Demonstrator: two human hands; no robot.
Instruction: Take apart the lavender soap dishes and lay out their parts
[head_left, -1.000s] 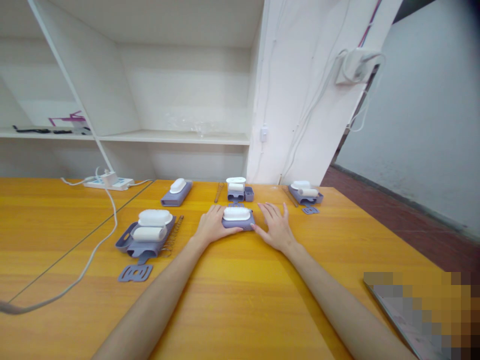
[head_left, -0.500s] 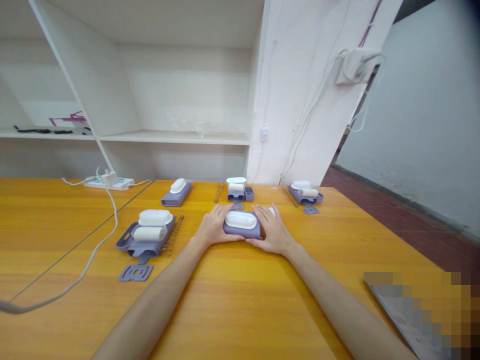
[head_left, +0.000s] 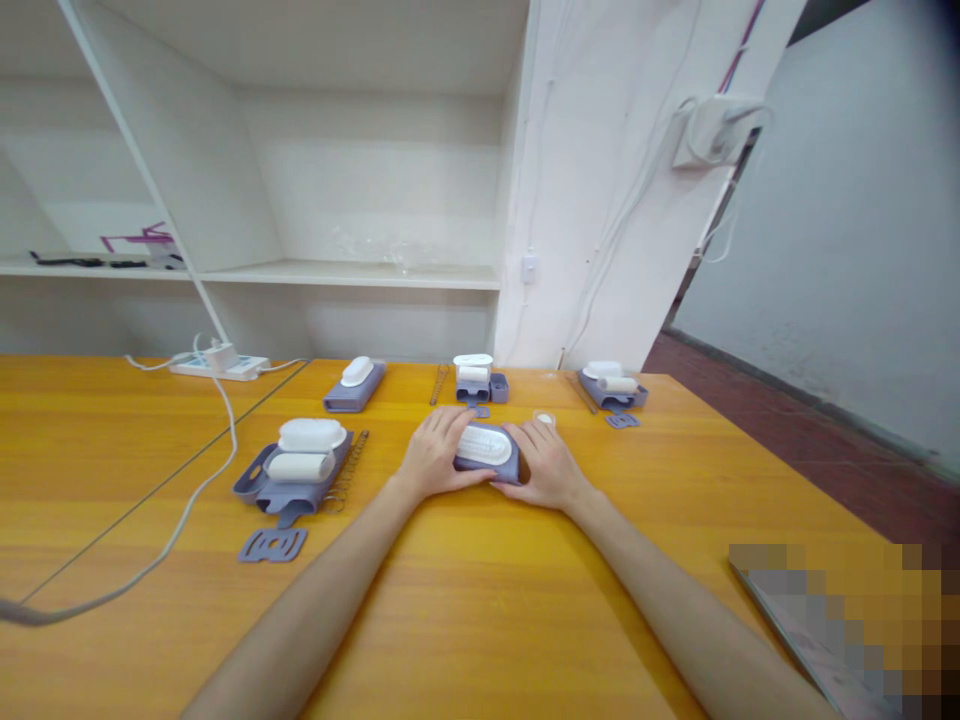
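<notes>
Between both hands, low over the tabletop, is a grey-purple plastic case (head_left: 501, 474) with a white oval ribbed piece (head_left: 484, 446) set in its top. My left hand (head_left: 437, 450) grips its left end, thumb along the near edge and fingers over the far side. My right hand (head_left: 546, 462) grips the right end in the same way. The fingers cover both ends. Just behind my right hand lies a small clear-and-white piece (head_left: 545, 417), partly hidden by the fingers.
Left on the wooden table (head_left: 450, 620) stands a similar case (head_left: 296, 497) with a white roller, a spring (head_left: 352, 468) and a slotted plate (head_left: 272, 545). Further cases (head_left: 354, 393) sit along the back. A white cable (head_left: 217, 460) runs from a power strip (head_left: 219, 366). A flat panel (head_left: 810, 620) lies right.
The held case has turned slightly, its right end now nearer me. My right fingers have shifted off the small piece behind them, so more of it shows.
</notes>
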